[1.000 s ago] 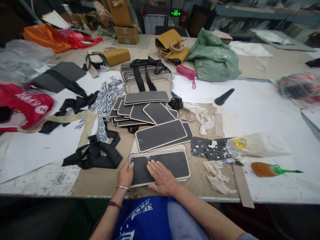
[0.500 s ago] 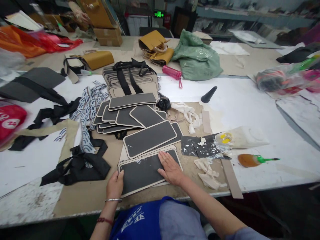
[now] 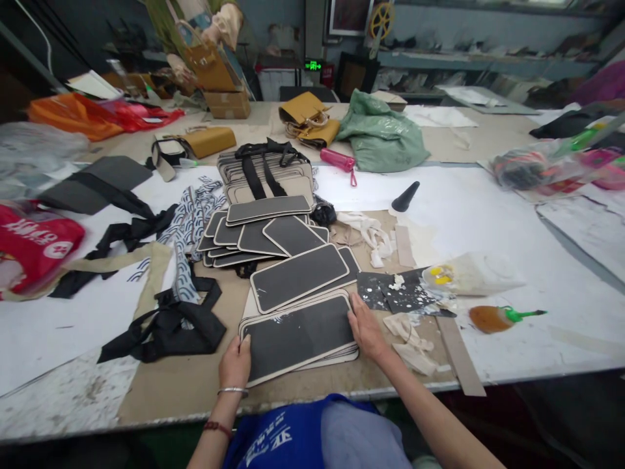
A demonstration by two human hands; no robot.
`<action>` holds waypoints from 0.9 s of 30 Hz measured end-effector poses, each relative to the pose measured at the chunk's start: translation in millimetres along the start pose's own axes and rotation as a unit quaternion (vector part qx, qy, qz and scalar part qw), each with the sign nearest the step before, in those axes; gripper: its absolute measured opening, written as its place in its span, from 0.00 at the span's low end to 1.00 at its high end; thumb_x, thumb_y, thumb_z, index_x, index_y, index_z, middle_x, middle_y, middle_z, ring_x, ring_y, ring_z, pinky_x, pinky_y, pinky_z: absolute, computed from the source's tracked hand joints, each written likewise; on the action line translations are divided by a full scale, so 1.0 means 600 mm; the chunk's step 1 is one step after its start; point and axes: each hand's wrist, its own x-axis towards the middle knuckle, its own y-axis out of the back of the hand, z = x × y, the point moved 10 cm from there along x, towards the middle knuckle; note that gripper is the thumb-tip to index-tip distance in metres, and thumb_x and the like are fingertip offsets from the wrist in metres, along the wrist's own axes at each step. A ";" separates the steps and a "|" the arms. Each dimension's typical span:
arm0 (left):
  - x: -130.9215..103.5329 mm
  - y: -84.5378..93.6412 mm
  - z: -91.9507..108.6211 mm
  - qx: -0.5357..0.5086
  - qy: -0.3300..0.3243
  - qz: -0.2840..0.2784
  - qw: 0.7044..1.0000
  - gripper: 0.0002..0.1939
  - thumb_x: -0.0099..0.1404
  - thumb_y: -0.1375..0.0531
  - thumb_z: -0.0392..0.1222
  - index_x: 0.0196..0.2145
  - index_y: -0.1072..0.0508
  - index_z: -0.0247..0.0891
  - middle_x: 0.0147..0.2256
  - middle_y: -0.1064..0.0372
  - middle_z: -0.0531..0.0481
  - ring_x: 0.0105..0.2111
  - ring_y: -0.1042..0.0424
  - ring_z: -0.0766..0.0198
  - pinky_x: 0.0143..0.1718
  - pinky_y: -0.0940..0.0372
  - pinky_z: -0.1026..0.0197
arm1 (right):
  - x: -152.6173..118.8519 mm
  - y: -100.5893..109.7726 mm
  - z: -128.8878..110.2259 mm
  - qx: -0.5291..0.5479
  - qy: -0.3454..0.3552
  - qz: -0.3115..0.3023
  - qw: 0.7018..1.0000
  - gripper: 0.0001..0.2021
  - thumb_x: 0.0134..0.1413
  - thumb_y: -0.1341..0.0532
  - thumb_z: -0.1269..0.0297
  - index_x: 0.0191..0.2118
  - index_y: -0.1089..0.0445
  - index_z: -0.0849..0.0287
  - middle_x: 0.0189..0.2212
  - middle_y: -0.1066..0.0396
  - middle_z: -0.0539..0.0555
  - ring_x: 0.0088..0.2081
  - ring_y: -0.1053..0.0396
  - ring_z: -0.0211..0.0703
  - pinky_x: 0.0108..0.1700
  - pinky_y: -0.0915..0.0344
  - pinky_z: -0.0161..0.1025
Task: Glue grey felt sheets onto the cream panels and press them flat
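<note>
My left hand [image 3: 235, 361] grips the left end of a black rectangular panel [image 3: 300, 339] with a beige border, its thumb on top. At the opposite end, my right hand [image 3: 367, 329] is closed around the right edge; the fingertips under it are hidden. This panel lies slightly askew on other pale-edged panels near the table's front. Just behind it rests another black panel [image 3: 299, 278], overlapping one more. Farther back, several similar panels [image 3: 261, 236] lie fanned out in a loose heap.
Panels tied with black straps [image 3: 266, 172] stand behind the heap. Black cloth strips [image 3: 170, 326] lie left. To the right are a white-spotted black sheet [image 3: 390, 290], an amber bottle with green nozzle [image 3: 493, 318] and a black cone [image 3: 405, 197]. Across the table, a person's hand [image 3: 212, 34] touches a tan bag.
My right hand has slid from the panel's top surface to its right edge. My left hand stays on the left end. The camera view has tilted up, showing more of the person opposite.
</note>
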 end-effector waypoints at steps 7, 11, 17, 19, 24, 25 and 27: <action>-0.006 -0.001 0.009 0.010 -0.020 0.002 1.000 0.11 0.60 0.49 0.42 0.22 0.36 0.39 0.19 0.37 0.52 0.22 0.36 0.64 0.24 0.46 0.65 | -0.014 0.036 0.014 -0.045 -0.131 0.067 0.988 0.17 0.59 0.55 0.54 0.33 0.36 0.59 0.29 0.33 0.57 0.34 0.34 0.47 0.36 0.37 0.42; -0.008 0.002 0.013 -0.009 -0.020 0.007 1.000 0.11 0.61 0.50 0.42 0.22 0.37 0.39 0.20 0.37 0.52 0.22 0.36 0.64 0.25 0.45 0.65 | -0.018 0.030 0.023 -0.069 -0.204 0.039 0.976 0.16 0.58 0.55 0.52 0.29 0.39 0.57 0.22 0.34 0.52 0.24 0.35 0.44 0.24 0.45 0.37; -0.020 0.005 0.008 -0.069 -0.021 0.028 0.997 0.10 0.59 0.49 0.42 0.22 0.35 0.39 0.21 0.34 0.51 0.24 0.33 0.62 0.28 0.42 0.63 | -0.020 0.023 0.020 -0.032 -0.162 0.067 0.984 0.17 0.59 0.61 0.56 0.28 0.41 0.56 0.21 0.33 0.54 0.22 0.34 0.45 0.23 0.46 0.37; -0.024 0.010 0.007 -0.084 -0.023 0.043 0.995 0.10 0.58 0.49 0.43 0.22 0.34 0.39 0.22 0.34 0.50 0.25 0.33 0.61 0.28 0.41 0.63 | -0.014 0.024 0.022 -0.015 -0.151 0.072 0.986 0.17 0.59 0.61 0.56 0.27 0.42 0.55 0.21 0.34 0.54 0.23 0.34 0.46 0.24 0.45 0.38; -0.010 0.035 0.045 -0.102 -0.041 0.086 0.990 0.12 0.57 0.51 0.46 0.20 0.36 0.40 0.18 0.38 0.53 0.21 0.37 0.63 0.25 0.44 0.64 | 0.046 0.048 0.022 0.004 -0.122 0.093 0.988 0.16 0.58 0.61 0.54 0.26 0.44 0.54 0.21 0.35 0.54 0.23 0.34 0.46 0.25 0.44 0.37; -0.001 0.041 0.057 -0.106 -0.042 0.090 0.989 0.13 0.57 0.51 0.47 0.20 0.37 0.40 0.18 0.39 0.53 0.21 0.37 0.64 0.25 0.44 0.64 | 0.064 0.055 0.023 0.006 -0.118 0.094 0.988 0.16 0.58 0.60 0.54 0.26 0.44 0.54 0.21 0.35 0.53 0.23 0.35 0.45 0.26 0.44 0.37; 0.019 0.049 0.082 -0.120 -0.039 0.093 0.988 0.13 0.56 0.51 0.48 0.20 0.37 0.40 0.18 0.39 0.54 0.21 0.38 0.64 0.25 0.44 0.64 | 0.101 0.069 0.025 0.019 -0.116 0.094 0.989 0.16 0.57 0.59 0.53 0.26 0.43 0.54 0.20 0.36 0.52 0.22 0.36 0.44 0.26 0.44 0.37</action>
